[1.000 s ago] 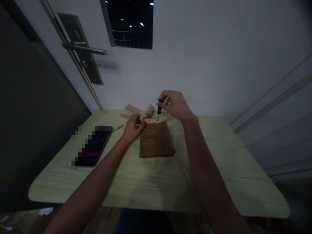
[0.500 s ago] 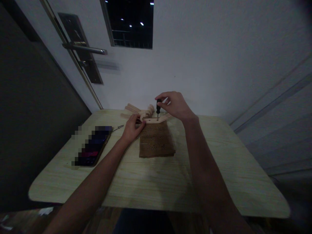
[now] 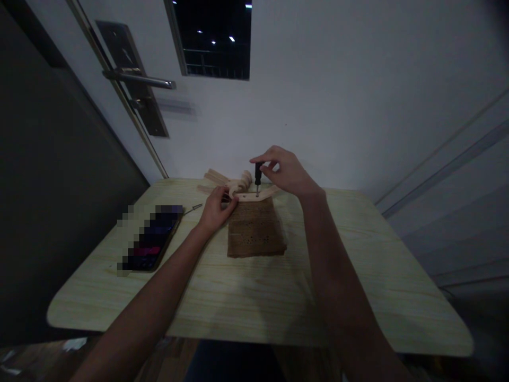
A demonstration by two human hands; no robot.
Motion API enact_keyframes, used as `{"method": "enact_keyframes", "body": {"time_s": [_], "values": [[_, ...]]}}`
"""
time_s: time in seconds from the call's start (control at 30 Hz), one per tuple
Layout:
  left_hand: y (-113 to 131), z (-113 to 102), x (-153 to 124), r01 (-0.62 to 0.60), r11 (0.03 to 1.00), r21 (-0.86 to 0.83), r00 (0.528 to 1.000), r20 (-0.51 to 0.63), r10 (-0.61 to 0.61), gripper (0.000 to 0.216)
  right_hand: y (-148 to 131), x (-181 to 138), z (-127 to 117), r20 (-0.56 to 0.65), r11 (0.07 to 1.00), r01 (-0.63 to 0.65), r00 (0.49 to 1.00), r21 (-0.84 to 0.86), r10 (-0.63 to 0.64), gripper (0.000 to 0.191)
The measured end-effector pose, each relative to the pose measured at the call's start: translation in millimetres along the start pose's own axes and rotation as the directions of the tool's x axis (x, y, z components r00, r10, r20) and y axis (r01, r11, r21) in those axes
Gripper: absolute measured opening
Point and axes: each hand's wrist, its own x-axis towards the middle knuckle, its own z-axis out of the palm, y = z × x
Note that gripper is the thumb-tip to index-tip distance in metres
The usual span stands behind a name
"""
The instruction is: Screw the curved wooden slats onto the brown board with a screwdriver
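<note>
My right hand [image 3: 287,173] grips a small black-handled screwdriver [image 3: 257,177] held upright, its tip down on a pale wooden strip [image 3: 250,197]. That strip lies across the far edge of a dark brown perforated board [image 3: 255,229]. My left hand [image 3: 216,208] presses down on the left end of the strip, fingers curled over it. More pale wooden pieces [image 3: 226,182] lie just behind my left hand.
A phone [image 3: 153,239] lies on the light wooden table [image 3: 358,276] at the left, with a loose screw [image 3: 193,208] beside it. A white door with a metal handle [image 3: 139,80] and a white wall stand right behind the table.
My right hand has turned slightly on the screwdriver, fingers shifting to the left around the handle. The left hand and the wooden strip have stayed where they were.
</note>
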Motion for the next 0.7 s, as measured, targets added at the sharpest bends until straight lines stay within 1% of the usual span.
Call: {"method": "enact_keyframes", "body": {"time_s": [0.1,0.23,0.3,0.4,0.5,0.6,0.7], "values": [[0.2,0.1,0.1,0.005,1.0,-0.002,1.0,-0.006,-0.005,0.03,-2.8,-0.4,-1.2,0.006,0.999,-0.033,0.999,0.019,0.033,0.032],[0.0,-0.1,0.1,0.0,1.0,-0.007,1.0,-0.002,0.0,0.03,-9.1,0.0,-3.7,0.032,0.994,-0.095,0.995,-0.048,0.096,0.024],[-0.2,-0.2,0.0,0.0,1.0,-0.001,1.0,-0.005,0.0,0.03,-10.1,0.4,-4.0,0.029,0.993,-0.093,0.995,-0.074,0.095,0.02],[-0.3,-0.2,-0.1,0.01,1.0,0.004,1.0,-0.007,-0.01,0.03,-8.4,0.5,-3.2,0.045,0.995,-0.084,0.995,-0.054,0.086,0.017],[-0.6,0.1,0.1,0.016,1.0,-0.002,1.0,0.001,-0.016,0.031,-5.6,-0.3,-1.7,0.047,0.997,-0.063,0.997,-0.045,0.065,0.024],[-1.1,0.4,0.3,0.011,1.0,-0.003,1.0,-0.004,-0.011,0.031,-2.8,-1.2,-0.7,0.004,0.998,-0.032,0.999,-0.05,0.032,0.033],[-0.9,0.2,0.3,0.001,1.0,0.004,1.0,-0.006,-0.001,0.031,-1.5,-1.7,-0.9,-0.006,0.999,-0.018,1.0,-0.027,0.018,0.033]]}}
